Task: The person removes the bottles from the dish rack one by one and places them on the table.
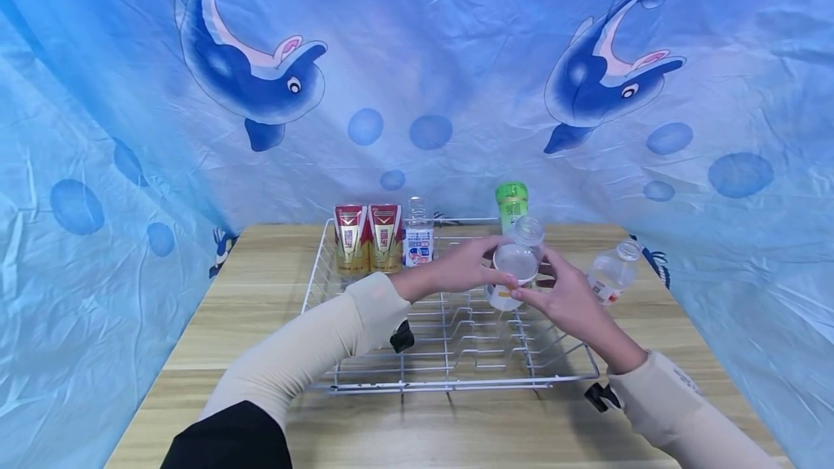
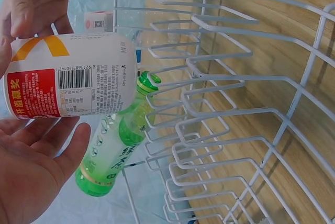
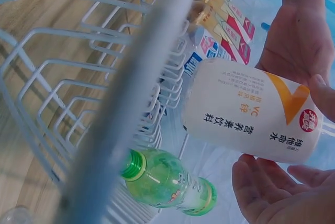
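Gripping one vitamin-drink bottle (image 1: 517,260): left hand (image 1: 465,266) and right hand (image 1: 568,297). Wire rack (image 1: 456,386) lies beneath both; green bottle (image 1: 512,203) obstructs just beyond, clear bottle (image 1: 612,271) at right.

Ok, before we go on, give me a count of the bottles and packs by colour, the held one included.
Clear bottles: 3, one of them held
Green bottle: 1
Red-and-gold packs: 2
Total: 6
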